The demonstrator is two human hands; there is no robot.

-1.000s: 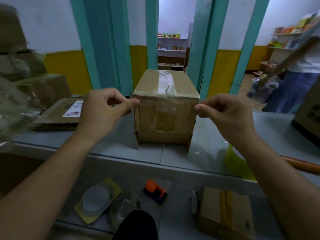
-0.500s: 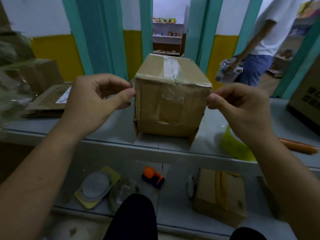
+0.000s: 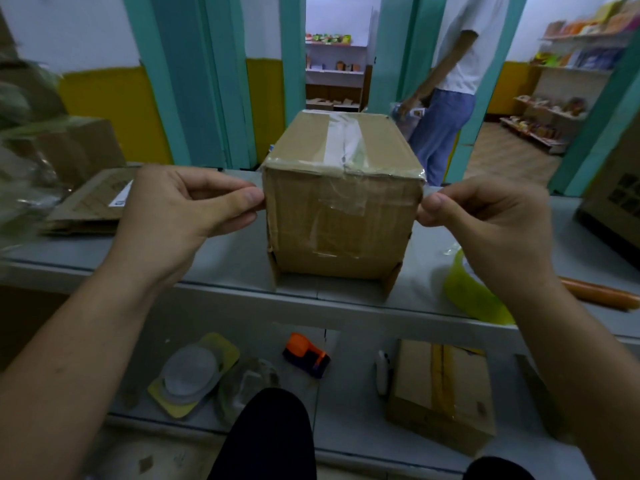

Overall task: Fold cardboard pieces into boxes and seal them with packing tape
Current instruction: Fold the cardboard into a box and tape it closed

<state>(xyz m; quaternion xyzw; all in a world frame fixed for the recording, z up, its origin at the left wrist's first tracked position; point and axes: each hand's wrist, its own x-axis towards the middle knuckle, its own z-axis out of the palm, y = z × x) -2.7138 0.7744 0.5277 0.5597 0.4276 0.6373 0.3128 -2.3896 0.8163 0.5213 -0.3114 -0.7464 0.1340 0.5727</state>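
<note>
Cardboard box (image 3: 341, 216) stood on the grey counter (image 3: 221, 258), its top seam already taped. Our left hand (image 3: 180, 216) and right hand (image 3: 485, 223), fingers curled, each pinched an upper front corner. We judged uneven pulling could wrinkle the tape (image 3: 343, 140) or tip the box onto its loose bottom flaps (image 3: 391, 278).

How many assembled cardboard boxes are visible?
3: taped box on the counter, second box on the lower shelf, blurred box at far left; the right-edge object may be another.
</note>
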